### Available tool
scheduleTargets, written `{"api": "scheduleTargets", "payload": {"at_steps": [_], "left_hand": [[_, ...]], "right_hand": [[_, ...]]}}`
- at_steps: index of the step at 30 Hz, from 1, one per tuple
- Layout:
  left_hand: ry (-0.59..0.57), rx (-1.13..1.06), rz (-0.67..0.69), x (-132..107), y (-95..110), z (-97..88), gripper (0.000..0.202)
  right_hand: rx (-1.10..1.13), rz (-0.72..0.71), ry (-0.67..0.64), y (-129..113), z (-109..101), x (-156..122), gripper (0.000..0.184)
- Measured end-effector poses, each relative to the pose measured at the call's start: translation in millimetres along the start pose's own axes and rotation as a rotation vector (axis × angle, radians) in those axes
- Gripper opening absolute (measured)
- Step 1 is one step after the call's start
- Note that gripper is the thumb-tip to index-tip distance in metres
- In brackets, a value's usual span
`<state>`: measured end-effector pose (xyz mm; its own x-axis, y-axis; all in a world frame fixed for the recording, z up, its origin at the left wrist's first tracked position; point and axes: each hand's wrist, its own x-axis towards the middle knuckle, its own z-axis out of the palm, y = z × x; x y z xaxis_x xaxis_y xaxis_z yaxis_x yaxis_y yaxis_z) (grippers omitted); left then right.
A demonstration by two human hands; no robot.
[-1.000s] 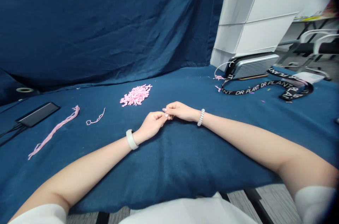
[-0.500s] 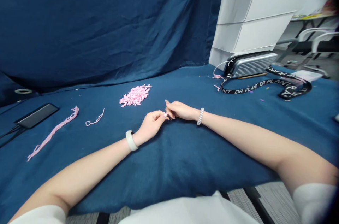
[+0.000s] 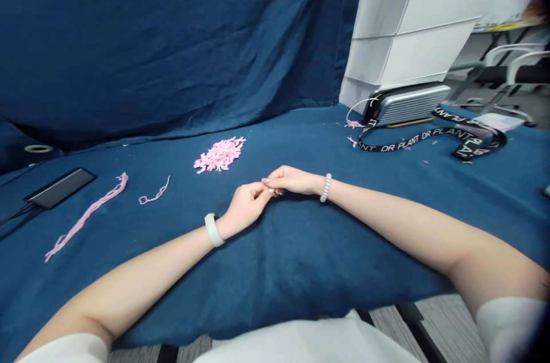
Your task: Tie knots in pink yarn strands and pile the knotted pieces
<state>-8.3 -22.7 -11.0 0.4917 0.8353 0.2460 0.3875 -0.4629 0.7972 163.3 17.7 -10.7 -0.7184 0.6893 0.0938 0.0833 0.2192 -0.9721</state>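
My left hand (image 3: 248,204) and my right hand (image 3: 293,180) meet fingertip to fingertip just above the blue cloth (image 3: 292,254). Both are closed in a pinch, and whatever small thing lies between the fingers is hidden. Beyond my left hand sits a heap of small pink knotted pieces (image 3: 220,154). To the left lies a short pink thread (image 3: 154,190), loosely curled. Farther left a long bundle of pink yarn (image 3: 88,214) stretches diagonally across the cloth.
A dark flat box with cables (image 3: 60,186) lies at far left, near a roll of tape (image 3: 38,148). At right are a black lettered lanyard (image 3: 412,139), a silver ribbed case (image 3: 410,104) and a clear flat box (image 3: 498,122). A blue curtain (image 3: 172,36) hangs behind.
My right thumb, raised before, has come down onto the left fingertips, so the two hands now press together. The heap and the yarn have not moved.
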Motion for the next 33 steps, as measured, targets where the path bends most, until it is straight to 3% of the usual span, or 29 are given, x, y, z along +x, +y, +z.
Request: {"api": "scheduleTargets", "payload": {"at_steps": [17, 24, 33], "left_hand": [[0.043, 0.036, -0.081, 0.1, -1.1, 0.7, 0.031], [0.057, -0.105, -0.162, 2.2, 0.2, 1.1, 0.028], [0.085, -0.066, -0.115, 0.3, -1.2, 0.5, 0.028]], "right_hand": [[0.175, 0.047, 0.082, 9.8, -1.4, 5.2, 0.027], [0.221, 0.03, 0.159, 18.9, -3.5, 8.0, 0.033], [0.157, 0.027, 0.197, 11.3, 0.5, 5.1, 0.047]]}}
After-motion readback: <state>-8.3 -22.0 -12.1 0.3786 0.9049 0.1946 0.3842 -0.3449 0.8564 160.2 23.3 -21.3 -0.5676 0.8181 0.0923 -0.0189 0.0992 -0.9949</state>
